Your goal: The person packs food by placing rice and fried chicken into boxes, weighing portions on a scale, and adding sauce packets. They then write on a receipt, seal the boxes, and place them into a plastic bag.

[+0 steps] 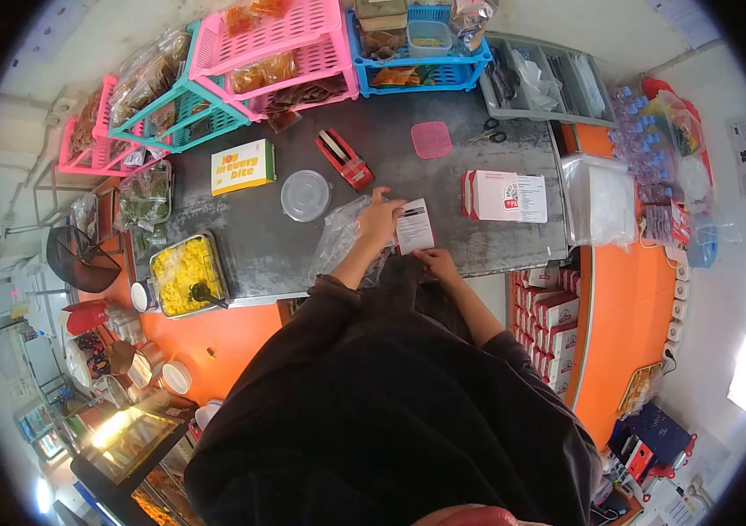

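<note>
A small white carton [416, 227] with red edges and printed text lies at the front edge of the dark table, between my two hands. My left hand [379, 220] is open, fingers apart, its fingertips at the carton's upper left corner. Beneath and beside that hand spreads a crumpled clear plastic bag [335, 240]. My right hand [439, 264] is closed at the carton's lower right edge, gripping it with thumb and fingers. Just beyond my left hand lies a long red-and-black device [344, 159] with a pale strip.
A round clear lid [306, 195] and a yellow-and-white box [243, 167] lie to the left, near a tray of yellow food [183, 273]. Stacked white cartons [506, 196], scissors [488, 132] and a pink lid [431, 139] are to the right. Pink baskets [272, 54] line the back.
</note>
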A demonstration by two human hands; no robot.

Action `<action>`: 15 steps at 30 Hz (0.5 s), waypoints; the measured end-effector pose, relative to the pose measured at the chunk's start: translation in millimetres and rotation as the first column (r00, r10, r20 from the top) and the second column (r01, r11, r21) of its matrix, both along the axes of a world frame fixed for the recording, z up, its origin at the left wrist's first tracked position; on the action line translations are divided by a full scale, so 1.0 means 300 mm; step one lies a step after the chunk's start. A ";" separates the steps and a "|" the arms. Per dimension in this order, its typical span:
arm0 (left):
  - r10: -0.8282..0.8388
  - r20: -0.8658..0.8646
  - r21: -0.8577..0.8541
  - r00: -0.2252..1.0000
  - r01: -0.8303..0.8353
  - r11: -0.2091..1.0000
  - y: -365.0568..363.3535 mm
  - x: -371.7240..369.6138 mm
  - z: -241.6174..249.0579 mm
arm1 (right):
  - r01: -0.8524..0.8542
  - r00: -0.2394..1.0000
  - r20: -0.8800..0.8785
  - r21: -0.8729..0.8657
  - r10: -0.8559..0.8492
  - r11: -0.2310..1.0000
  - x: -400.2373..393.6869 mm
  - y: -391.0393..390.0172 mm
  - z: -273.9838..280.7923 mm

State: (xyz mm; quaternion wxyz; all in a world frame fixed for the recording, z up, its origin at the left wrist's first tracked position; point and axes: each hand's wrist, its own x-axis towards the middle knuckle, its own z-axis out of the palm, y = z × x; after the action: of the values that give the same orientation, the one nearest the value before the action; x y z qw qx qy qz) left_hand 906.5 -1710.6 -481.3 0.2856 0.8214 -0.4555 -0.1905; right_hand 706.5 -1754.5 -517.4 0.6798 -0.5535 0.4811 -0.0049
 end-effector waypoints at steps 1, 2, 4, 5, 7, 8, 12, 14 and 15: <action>-0.005 -0.020 0.071 1.000 0.007 0.997 -0.010 0.012 -0.019 | -0.050 0.997 -0.067 -0.038 0.047 0.998 0.001 -0.013 -0.002; -0.004 -0.019 0.071 1.000 0.005 0.997 -0.028 0.039 -0.039 | -0.051 0.997 -0.066 -0.038 0.049 0.998 0.000 -0.025 -0.002; -0.132 -0.310 0.392 0.942 0.253 0.885 -0.069 0.122 -0.063 | -0.251 0.940 -0.291 -0.233 0.179 0.940 0.000 -0.047 0.002; -0.129 -0.310 0.393 0.942 0.250 0.885 -0.079 0.159 -0.067 | -0.254 0.939 -0.291 -0.232 0.182 0.939 0.006 -0.060 -0.003; -0.339 -0.366 0.414 0.867 0.478 0.775 -0.069 0.213 -0.033 | -0.402 0.885 -0.408 -0.430 0.223 0.809 -0.001 -0.081 -0.031; -0.360 -0.299 0.530 0.884 0.467 0.708 -0.049 0.250 0.001 | -0.404 0.885 -0.408 -0.435 0.224 0.805 -0.020 -0.094 -0.038; -0.082 -0.285 0.184 0.955 0.139 0.973 0.218 0.342 0.285 | -0.404 0.888 -0.428 -0.558 0.166 0.725 -0.009 -0.114 0.118; -0.112 -0.608 -0.075 0.786 0.083 0.994 0.291 0.297 0.550 | -0.181 0.982 -0.071 -0.636 0.176 0.750 0.070 -0.071 0.397; -0.101 -0.614 -0.059 0.783 0.082 0.995 0.309 0.272 0.641 | -0.053 0.948 0.180 -0.722 0.262 0.690 0.135 -0.028 0.541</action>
State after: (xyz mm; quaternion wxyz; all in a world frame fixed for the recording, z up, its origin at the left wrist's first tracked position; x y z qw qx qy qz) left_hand 988.3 -1617.9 -289.2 0.4207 0.6872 -0.3796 -0.4546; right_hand 747.0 -1763.0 -355.2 0.4710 -0.8054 0.2953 -0.2057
